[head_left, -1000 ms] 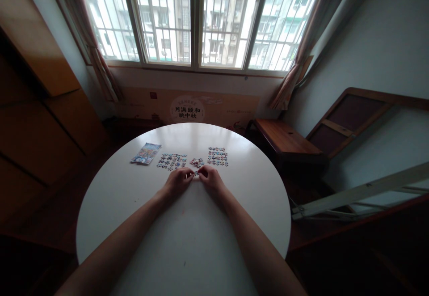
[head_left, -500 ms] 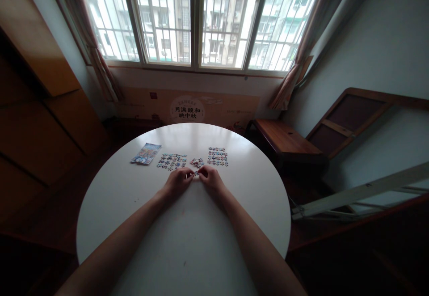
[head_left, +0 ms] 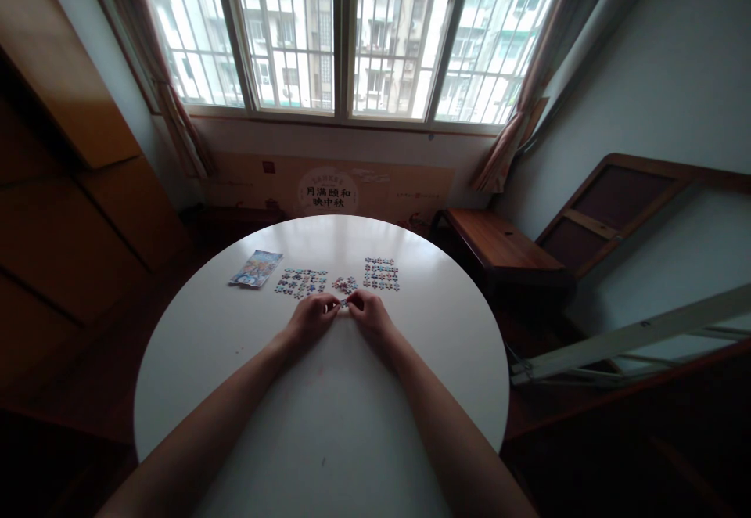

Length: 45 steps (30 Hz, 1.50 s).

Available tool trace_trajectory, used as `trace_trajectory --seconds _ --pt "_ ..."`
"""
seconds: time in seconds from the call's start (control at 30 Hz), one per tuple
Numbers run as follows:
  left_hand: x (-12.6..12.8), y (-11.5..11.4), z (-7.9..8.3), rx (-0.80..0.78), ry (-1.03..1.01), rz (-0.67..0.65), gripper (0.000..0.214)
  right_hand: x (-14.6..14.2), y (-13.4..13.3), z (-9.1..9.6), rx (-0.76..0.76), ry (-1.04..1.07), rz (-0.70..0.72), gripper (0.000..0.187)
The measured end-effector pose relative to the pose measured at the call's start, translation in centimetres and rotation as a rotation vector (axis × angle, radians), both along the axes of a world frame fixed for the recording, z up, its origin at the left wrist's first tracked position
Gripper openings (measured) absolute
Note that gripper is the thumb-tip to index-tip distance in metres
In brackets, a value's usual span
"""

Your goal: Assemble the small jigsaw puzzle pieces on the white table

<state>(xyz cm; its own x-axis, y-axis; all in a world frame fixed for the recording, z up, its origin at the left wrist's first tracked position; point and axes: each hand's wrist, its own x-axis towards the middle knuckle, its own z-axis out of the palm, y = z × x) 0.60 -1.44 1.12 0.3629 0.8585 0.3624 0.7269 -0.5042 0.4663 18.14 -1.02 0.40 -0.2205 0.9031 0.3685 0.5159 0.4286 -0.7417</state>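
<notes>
Between the fingertips of my two hands is a small jigsaw puzzle piece, pinched from both sides. My left hand is closed on its left edge and my right hand on its right. Whether it is one piece or two joined is too small to tell. Just beyond my fingers lies a loose heap of puzzle pieces. Spread rows of pieces lie beyond my left hand, and neater rows of pieces lie beyond my right.
A colourful picture sheet or packet lies at the left of the round white table. Past the table's right edge stands a low wooden bench. A printed cardboard panel leans under the window.
</notes>
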Motion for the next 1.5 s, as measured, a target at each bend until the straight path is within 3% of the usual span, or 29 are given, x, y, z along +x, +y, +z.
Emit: trace_trajectory --seconds 1.5 --pt "0.08 -0.02 0.10 0.006 0.043 0.012 0.016 0.05 0.11 -0.09 -0.006 -0.007 0.008 0.011"
